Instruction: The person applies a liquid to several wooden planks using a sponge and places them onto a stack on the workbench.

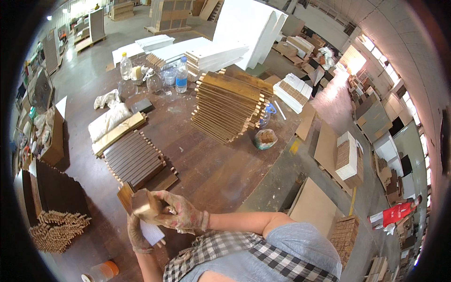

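Observation:
Both my hands wear stained work gloves near the lower left of the dark wooden workbench [211,174]. My right hand [181,215] presses a small wooden block [143,203] against a narrow wooden panel [126,193]. My left hand [136,235] comes up from below and grips the lower part of that panel, next to a white sheet [151,232]. Just beyond the block lies a row of dark slats with pegs [134,160].
A tall stack of pegged wooden panels [230,108] stands mid-bench, plastic bottles [181,75] and white boards [206,52] behind it. A bag of pegs [265,138] sits near the bench edge. More slats [58,228] lie left. A person in red [397,214] is far right.

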`<state>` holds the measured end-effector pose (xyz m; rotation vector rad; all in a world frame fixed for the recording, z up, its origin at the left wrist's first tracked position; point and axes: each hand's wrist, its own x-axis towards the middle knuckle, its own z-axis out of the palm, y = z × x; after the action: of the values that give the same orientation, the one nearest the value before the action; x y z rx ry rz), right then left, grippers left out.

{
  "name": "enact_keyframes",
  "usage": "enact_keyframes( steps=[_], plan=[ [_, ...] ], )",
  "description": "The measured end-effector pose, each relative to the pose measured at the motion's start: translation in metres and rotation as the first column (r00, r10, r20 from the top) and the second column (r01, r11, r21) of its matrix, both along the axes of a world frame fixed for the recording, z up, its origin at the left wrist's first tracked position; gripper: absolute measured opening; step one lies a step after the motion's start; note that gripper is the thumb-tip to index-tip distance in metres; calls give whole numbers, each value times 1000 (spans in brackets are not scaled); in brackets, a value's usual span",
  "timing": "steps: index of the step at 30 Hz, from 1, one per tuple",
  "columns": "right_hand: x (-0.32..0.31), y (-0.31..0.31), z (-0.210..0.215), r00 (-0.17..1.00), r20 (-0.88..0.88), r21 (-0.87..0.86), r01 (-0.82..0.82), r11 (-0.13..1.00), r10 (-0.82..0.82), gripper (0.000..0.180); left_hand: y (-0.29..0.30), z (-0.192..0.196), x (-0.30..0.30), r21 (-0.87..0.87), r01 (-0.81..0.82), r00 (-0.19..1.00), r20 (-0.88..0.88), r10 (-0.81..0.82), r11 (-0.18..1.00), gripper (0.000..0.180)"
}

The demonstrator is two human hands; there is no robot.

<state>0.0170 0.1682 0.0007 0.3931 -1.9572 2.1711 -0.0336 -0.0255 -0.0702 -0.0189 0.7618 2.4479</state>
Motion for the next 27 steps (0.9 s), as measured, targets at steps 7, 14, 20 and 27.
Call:
enact_keyframes(
  steps=[7,14,20,27],
  plan=[
    [6,-3,9,986,145,-48,-73,996,79,67,20,49,18,150,-136,982,148,113,979,52],
    [11,-1,24,981,180,-20,-64,998,67,63,9,15,18,86,-165,985,72,160,983,62],
    [12,8,26,988,104,-212,-89,973,113,67,30,55,35,33,-15,1000,26,15,999,62],
    [33,41,-13,981,-10,-658,-153,737,195,58,100,67,46,-204,-225,960,123,253,953,66]
  ],
)
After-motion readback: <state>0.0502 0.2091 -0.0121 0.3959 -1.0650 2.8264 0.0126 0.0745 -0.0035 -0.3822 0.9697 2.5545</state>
